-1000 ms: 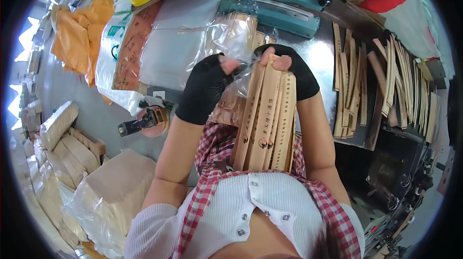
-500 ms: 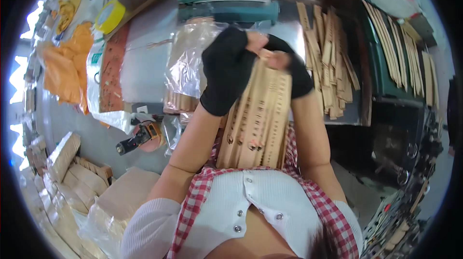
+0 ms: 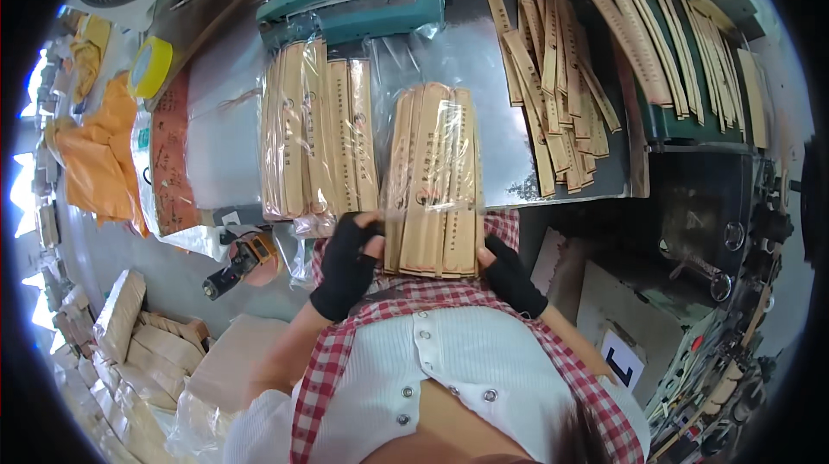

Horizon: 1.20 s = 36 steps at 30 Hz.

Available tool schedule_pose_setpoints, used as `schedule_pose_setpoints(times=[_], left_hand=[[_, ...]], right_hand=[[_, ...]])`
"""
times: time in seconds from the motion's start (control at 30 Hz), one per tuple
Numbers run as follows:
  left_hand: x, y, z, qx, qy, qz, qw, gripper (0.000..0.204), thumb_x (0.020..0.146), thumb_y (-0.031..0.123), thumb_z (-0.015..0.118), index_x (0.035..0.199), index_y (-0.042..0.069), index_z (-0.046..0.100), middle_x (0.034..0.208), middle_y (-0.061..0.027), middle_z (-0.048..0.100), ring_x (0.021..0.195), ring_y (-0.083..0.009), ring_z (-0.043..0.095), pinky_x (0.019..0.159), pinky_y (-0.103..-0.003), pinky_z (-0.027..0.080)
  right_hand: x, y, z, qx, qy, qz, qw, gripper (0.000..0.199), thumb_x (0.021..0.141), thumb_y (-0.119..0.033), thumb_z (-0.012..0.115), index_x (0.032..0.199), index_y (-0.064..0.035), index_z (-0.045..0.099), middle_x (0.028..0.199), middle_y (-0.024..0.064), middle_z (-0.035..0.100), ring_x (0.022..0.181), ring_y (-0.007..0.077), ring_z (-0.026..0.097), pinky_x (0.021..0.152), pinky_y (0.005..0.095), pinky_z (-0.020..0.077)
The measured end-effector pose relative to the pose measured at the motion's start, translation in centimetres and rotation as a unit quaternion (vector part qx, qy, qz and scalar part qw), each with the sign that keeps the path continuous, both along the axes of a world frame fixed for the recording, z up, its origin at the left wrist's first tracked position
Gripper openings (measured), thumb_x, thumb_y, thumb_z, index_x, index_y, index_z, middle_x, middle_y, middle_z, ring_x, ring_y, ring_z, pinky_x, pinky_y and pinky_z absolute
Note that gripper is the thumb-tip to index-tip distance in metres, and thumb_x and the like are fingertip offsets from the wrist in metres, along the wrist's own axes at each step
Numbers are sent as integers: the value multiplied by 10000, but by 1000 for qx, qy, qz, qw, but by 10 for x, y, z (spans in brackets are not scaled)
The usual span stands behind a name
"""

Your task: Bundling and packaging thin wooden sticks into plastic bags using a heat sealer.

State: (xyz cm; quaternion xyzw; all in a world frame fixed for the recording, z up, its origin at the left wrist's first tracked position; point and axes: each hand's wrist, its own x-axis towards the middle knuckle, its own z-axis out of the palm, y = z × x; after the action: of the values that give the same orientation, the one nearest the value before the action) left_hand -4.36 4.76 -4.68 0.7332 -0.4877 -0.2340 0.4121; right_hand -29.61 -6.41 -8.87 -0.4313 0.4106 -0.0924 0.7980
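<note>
A bundle of flat, printed tan strips [image 3: 427,244], wood-like with rounded far ends, lies near my body at the table's front edge. Its far part is inside a clear plastic bag [image 3: 432,149], while the near ends stick out of the bag's mouth. My left hand [image 3: 348,261], in a black fingerless glove, is closed at the bundle's left side, by the edge of the bag. On the opposite side my right hand [image 3: 512,276], gloved alike, is closed with its thumb against the strips; its other fingers are partly hidden.
Bagged strips [image 3: 315,132] lie just left of the bundle. Loose strips [image 3: 561,88] are piled at right, and more stand along a dark green box [image 3: 678,123]. A teal sealer-like device [image 3: 354,11] spans the back. Yellow tape [image 3: 151,67] and a tape dispenser [image 3: 242,264] are at left.
Both hands have come down from the bundle's far end to its near sides. The bundle now lies flat, partly inside the clear bag. My view has shifted, uncovering the bagged strips.
</note>
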Motion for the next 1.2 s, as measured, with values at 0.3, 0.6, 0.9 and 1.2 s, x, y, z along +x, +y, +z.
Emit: schedule_pose_setpoints(times=[0.3,0.6,0.9,1.2], left_hand=[[15,-74,-38,105,-256,-10,961,253,836,118,551,1087,102,576,910,-135,619,786,-342,630,645,-433,495],[-2,41,-25,104,-298,-240,918,241,695,378,700,715,148,631,731,-64,617,648,-249,647,526,-404,498],[80,-123,225,-139,-321,-119,929,282,751,79,642,1025,35,593,786,-5,579,605,-88,555,553,-253,468],[81,-157,312,-33,-131,-152,979,82,689,-14,569,769,-14,589,659,-70,592,574,-139,615,535,-247,495]], right_hand=[[91,-61,0,-502,161,-73,847,264,874,-102,557,1102,17,494,990,232,555,915,381,574,777,393,463],[-13,11,-18,-596,216,276,722,317,717,-301,722,909,-66,630,888,137,621,836,290,638,682,398,514],[60,-167,254,-860,172,26,479,349,835,-47,637,1169,28,569,893,82,671,829,148,642,749,300,519],[85,-173,348,-656,205,98,719,107,803,-13,549,881,30,609,677,59,591,558,138,601,528,275,510]])
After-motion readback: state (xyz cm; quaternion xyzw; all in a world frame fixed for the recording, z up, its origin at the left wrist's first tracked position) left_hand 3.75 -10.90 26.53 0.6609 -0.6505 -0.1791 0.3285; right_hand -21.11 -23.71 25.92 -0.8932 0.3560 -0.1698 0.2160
